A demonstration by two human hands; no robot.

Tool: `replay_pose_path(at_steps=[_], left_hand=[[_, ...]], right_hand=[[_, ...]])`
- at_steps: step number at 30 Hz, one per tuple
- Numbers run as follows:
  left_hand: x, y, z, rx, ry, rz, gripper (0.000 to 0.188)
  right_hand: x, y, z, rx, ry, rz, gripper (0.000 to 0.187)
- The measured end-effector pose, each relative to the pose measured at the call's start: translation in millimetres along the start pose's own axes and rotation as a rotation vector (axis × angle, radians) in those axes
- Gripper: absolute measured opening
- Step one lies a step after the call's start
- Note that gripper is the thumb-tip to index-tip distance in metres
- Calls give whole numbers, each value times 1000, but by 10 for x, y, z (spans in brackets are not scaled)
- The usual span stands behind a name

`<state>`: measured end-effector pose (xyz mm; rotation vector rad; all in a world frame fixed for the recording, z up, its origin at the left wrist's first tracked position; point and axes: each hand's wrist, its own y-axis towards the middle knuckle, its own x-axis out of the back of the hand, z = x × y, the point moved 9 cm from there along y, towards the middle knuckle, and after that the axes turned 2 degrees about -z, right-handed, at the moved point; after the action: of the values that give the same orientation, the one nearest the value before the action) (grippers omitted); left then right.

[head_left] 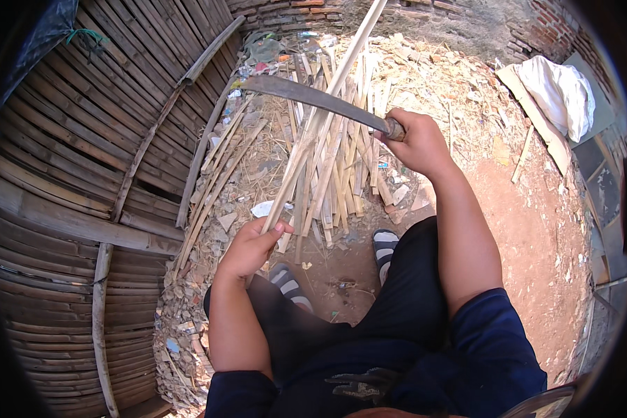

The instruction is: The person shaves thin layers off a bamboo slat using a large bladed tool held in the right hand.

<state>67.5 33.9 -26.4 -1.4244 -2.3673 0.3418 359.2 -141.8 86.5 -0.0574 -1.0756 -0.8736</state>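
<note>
My left hand (253, 247) is closed around the near end of a long pale bamboo strip (294, 166), which slants up and away past the top edge of the view. In my right hand (418, 143) is the handle of a machete (313, 97), its long dark curved blade pointing left. The blade crosses the strip near the middle of the view; whether it touches or bites into it I cannot tell. Below both lies a loose pile of split bamboo strips (341, 182) on the ground, in front of my feet.
A slatted bamboo wall (70, 132) rises on the left, with longer strips (212, 174) lying along its foot. A brick wall (446, 21) closes the far side. At the right, a white sack (557, 94) rests by a flat board (533, 115). Rubble and chips litter the ground.
</note>
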Motion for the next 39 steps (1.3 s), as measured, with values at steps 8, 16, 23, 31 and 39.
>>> replay_pose_path(at_steps=[8, 16, 23, 31, 39], left_hand=[[3, 39, 9, 24, -1, 0, 23], [-31, 20, 32, 1, -21, 37, 25], [-30, 27, 14, 4, 3, 30, 26], [-127, 0, 125, 88, -112, 227, 28], [-131, -31, 115, 72, -137, 269, 24]], right_hand=[[-134, 9, 150, 223, 14, -65, 25], [-14, 103, -246, -70, 159, -83, 28], [-187, -78, 229, 292, 53, 19, 25], [-79, 16, 63, 144, 137, -6, 26], [-50, -30, 154, 286, 66, -48, 25]])
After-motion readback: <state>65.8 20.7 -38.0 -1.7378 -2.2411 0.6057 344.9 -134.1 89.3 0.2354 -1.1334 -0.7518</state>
